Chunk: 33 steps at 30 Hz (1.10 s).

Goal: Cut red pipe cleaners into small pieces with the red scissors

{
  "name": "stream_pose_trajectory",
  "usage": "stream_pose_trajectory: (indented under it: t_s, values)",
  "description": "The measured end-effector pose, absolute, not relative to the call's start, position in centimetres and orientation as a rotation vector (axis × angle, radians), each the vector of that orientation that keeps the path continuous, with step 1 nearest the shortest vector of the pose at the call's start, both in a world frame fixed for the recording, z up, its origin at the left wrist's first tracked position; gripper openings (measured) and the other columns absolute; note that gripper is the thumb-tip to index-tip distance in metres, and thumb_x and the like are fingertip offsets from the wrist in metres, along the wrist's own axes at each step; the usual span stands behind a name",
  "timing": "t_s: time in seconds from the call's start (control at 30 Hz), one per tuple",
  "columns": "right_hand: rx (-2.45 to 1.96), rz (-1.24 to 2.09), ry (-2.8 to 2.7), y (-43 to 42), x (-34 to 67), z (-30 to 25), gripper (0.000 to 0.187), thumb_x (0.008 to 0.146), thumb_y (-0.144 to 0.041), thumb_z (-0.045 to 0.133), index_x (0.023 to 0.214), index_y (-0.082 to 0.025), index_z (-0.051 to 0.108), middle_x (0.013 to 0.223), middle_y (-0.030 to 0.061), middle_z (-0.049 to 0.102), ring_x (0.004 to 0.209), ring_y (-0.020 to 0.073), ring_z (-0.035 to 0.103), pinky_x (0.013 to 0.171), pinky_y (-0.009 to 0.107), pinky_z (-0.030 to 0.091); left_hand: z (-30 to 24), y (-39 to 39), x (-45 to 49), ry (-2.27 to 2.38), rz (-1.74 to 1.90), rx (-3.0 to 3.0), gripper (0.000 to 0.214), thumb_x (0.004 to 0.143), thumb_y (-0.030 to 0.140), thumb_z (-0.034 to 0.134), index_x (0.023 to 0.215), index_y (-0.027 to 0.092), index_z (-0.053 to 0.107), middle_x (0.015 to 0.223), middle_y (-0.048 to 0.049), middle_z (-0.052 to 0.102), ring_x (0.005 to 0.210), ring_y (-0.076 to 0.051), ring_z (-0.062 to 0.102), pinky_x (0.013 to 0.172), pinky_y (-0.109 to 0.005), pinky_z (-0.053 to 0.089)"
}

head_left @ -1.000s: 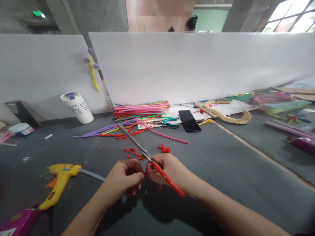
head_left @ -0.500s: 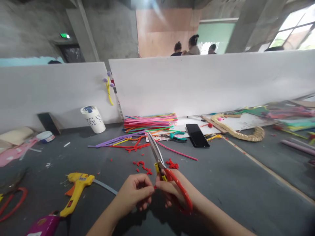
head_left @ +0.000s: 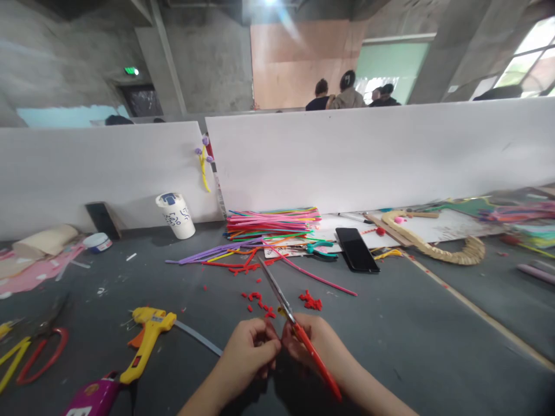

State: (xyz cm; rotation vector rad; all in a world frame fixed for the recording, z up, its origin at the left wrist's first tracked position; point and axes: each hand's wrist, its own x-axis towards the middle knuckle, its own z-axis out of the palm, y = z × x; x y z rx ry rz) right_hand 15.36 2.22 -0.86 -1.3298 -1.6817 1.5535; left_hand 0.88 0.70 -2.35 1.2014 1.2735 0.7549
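Red-handled scissors [head_left: 313, 355] rest in my right hand [head_left: 323, 338], their blades pointing up and away to the left. A small yellow piece [head_left: 281, 311] shows beside the scissors' pivot, mostly hidden. My left hand [head_left: 254, 349] is closed in a pinch right beside the right fingertips; whatever it holds is hidden. Just beyond the hands lie short red cut pieces [head_left: 255, 297], and a small heap of red pieces [head_left: 311, 300] sits to their right. Farther back are a bundle of coloured pipe cleaners [head_left: 273, 222] and loose purple pipe cleaners [head_left: 212, 249].
At left are a yellow glue gun [head_left: 150, 341], a purple device [head_left: 93, 397] and another pair of red-handled scissors [head_left: 43, 352]. A white cup [head_left: 176, 215], teal pliers [head_left: 321, 251], a black phone [head_left: 356, 249] and a curved tan form [head_left: 442, 251] stand or lie farther back, before a white partition [head_left: 368, 156].
The view has shifted, so the scene sits lower and farther right. In my right hand the scissors have turned, their handles now more edge-on. Both hands stay close together.
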Motion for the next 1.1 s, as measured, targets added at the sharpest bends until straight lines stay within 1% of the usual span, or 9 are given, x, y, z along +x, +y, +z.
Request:
stream_pose_trajectory:
  t_s: [0.13, 0.23, 0.3, 0.33, 0.4, 0.57, 0.8, 1.0, 1.1]
  values:
    - [-1.328, 1.530, -1.673, 2.5, 15.3, -0.9, 0.005, 0.058, -0.013, 0.046, 0.056, -0.016, 0.042, 0.044, -0.0065, 0.039, 0.036, 0.0049, 0.036, 0.035, 0.014, 0.030, -2.3, 0.8, 1.0, 1.296, 0.690, 1.200, 0.008, 0.065, 0.022, 0.049, 0.060, 0.017, 0.045, 0.039, 0.0056, 0.047, 0.027, -0.005, 0.036, 0.030, -0.016, 0.025]
    - [-1.348, 1.589, -1.649, 3.0, 15.8, -0.7, 0.007, 0.061, -0.020, 0.047, 0.058, -0.017, 0.042, 0.042, -0.0074, 0.038, 0.033, 0.0066, 0.040, 0.033, 0.016, 0.031, -1.2, 1.6, -0.5, 1.343, 0.646, 1.302, 0.019, 0.072, 0.034, 0.044, 0.064, 0.016, 0.048, 0.050, 0.0007, 0.055, 0.037, -0.009, 0.048, 0.036, -0.019, 0.035]
    - [-1.343, 1.576, -1.635, 3.5, 16.2, -0.6, 0.010, 0.064, -0.025, 0.048, 0.061, -0.018, 0.041, 0.040, -0.0080, 0.039, 0.032, 0.0084, 0.043, 0.033, 0.017, 0.032, -0.3, 2.7, -2.5, 1.684, 0.705, 1.564, 0.029, 0.079, 0.038, 0.033, 0.073, 0.017, 0.052, 0.063, -0.0014, 0.060, 0.048, -0.011, 0.054, 0.044, -0.021, 0.039]
    - [-1.331, 1.554, -1.628, 3.7, 16.4, -0.6, 0.012, 0.065, -0.027, 0.049, 0.062, -0.018, 0.042, 0.039, -0.0081, 0.039, 0.032, 0.0090, 0.044, 0.034, 0.018, 0.033, 0.0, 3.3, -3.7, 1.968, 0.670, 1.724, 0.029, 0.080, 0.037, 0.031, 0.075, 0.019, 0.053, 0.066, -0.0007, 0.061, 0.054, -0.012, 0.056, 0.050, -0.021, 0.041]
    - [-1.313, 1.521, -1.608, 4.0, 16.7, -0.5, 0.014, 0.065, -0.029, 0.050, 0.063, -0.018, 0.042, 0.037, -0.0083, 0.039, 0.032, 0.0096, 0.045, 0.035, 0.018, 0.034, 0.1, 4.6, -6.1, 2.191, 0.621, 1.756, 0.022, 0.079, 0.031, 0.037, 0.076, 0.019, 0.054, 0.074, -0.0039, 0.061, 0.069, -0.016, 0.057, 0.062, -0.025, 0.040]
    - [-1.330, 1.523, -1.580, 4.2, 16.7, -0.7, 0.013, 0.065, -0.028, 0.049, 0.062, -0.018, 0.042, 0.037, -0.0079, 0.040, 0.031, 0.0094, 0.045, 0.035, 0.018, 0.034, -1.4, 7.0, -9.2, 2.487, 0.425, 1.721, 0.015, 0.075, 0.021, 0.042, 0.073, 0.014, 0.055, 0.077, -0.0123, 0.061, 0.081, -0.024, 0.056, 0.069, -0.031, 0.038]
    - [-1.308, 1.529, -1.569, 4.1, 16.8, -0.8, 0.003, 0.063, -0.018, 0.046, 0.061, -0.017, 0.044, 0.044, -0.0078, 0.039, 0.032, 0.0066, 0.043, 0.034, 0.017, 0.036, -1.8, 8.4, -9.0, 2.489, 0.309, 1.751, 0.019, 0.072, 0.010, 0.038, 0.068, 0.012, 0.057, 0.076, -0.0145, 0.062, 0.076, -0.023, 0.059, 0.065, -0.029, 0.038]
    - [-1.343, 1.515, -1.569, 4.4, 17.1, -0.7, 0.003, 0.062, -0.018, 0.046, 0.061, -0.017, 0.044, 0.044, -0.0078, 0.038, 0.032, 0.0068, 0.042, 0.034, 0.017, 0.037, -2.0, 7.5, -5.9, 2.026, 0.331, 1.876, 0.013, 0.068, 0.020, 0.048, 0.063, 0.017, 0.060, 0.059, 0.0000, 0.062, 0.058, -0.015, 0.058, 0.052, -0.022, 0.039]
    - [-1.348, 1.503, -1.577, 4.5, 17.1, -1.0, 0.003, 0.062, -0.019, 0.047, 0.061, -0.017, 0.044, 0.045, -0.0073, 0.040, 0.033, 0.0071, 0.043, 0.033, 0.017, 0.036, -2.5, 8.1, -4.8, 1.923, 0.345, 1.870, 0.012, 0.068, 0.020, 0.051, 0.070, 0.016, 0.062, 0.056, 0.0020, 0.062, 0.053, -0.013, 0.058, 0.051, -0.022, 0.041]
